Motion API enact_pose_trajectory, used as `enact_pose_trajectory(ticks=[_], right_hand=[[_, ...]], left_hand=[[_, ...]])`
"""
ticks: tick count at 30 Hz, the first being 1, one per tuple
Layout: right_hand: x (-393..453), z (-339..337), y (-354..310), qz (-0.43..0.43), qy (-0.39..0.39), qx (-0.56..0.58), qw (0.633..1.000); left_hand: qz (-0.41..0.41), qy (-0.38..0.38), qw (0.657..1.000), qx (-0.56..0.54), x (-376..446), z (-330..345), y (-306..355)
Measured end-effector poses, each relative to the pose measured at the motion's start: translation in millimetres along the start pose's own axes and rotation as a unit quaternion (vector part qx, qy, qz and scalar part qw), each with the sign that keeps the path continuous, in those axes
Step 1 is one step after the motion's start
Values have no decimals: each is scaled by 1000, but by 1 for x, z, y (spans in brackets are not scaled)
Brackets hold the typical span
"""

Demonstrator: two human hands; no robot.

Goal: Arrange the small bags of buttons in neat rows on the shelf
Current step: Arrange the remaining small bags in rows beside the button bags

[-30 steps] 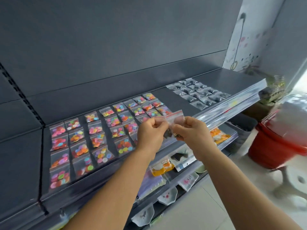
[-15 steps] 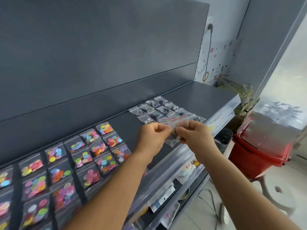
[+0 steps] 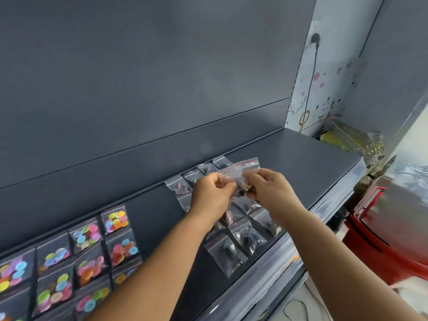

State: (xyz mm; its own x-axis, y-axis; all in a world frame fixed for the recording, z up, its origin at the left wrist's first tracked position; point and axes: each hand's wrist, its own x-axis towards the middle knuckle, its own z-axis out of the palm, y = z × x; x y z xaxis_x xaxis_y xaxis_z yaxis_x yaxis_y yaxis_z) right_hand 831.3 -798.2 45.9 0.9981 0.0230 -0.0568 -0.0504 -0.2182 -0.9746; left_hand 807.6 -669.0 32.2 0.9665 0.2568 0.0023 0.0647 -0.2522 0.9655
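Note:
My left hand (image 3: 212, 193) and my right hand (image 3: 269, 189) both pinch small clear zip bags (image 3: 245, 169) with red seal strips, held together above the dark grey shelf (image 3: 301, 158). Dark and gold buttons show inside them between my fingers. Under my hands lie rows of clear bags of dark buttons (image 3: 240, 242), partly hidden by my hands. At the lower left, bags of bright coloured buttons (image 3: 88, 251) lie in rows on the same shelf.
The shelf's back panel (image 3: 139, 89) rises behind the bags. Bare shelf surface lies to the right of the dark-button bags. A clear price rail (image 3: 301, 251) runs along the front edge. A red basket (image 3: 382, 239) stands at the right, wire hangers (image 3: 361, 144) beyond the shelf end.
The view has shifted right along the shelf, so the coloured-button bags slid to the lower left. My hands carried the bags over to the dark-button rows and lifted them slightly.

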Motion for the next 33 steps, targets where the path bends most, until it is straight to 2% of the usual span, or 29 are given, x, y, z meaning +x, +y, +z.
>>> enact_pose_trajectory(ticks=[6,14,21,26,30,31,33], right_hand=[[95,-25,12,-1,-72,21,997],[209,-60,27,-34,-98,-74,992],[263,-54,46,-56,-111,-161,979],[270,-49,56,-88,-127,-252,955],[269,-52,59,-146,-127,-304,933],[268,-54,59,-174,-134,-316,923],[264,-60,60,-251,-157,-332,895]], left_hand=[[-31,99,993,48,72,45,-2],[-78,207,965,140,145,100,7],[-115,191,941,254,180,129,-1],[-114,191,889,399,187,141,0],[-49,248,863,438,185,140,-3],[-26,239,860,451,181,139,-3],[27,165,863,477,172,138,-1]])
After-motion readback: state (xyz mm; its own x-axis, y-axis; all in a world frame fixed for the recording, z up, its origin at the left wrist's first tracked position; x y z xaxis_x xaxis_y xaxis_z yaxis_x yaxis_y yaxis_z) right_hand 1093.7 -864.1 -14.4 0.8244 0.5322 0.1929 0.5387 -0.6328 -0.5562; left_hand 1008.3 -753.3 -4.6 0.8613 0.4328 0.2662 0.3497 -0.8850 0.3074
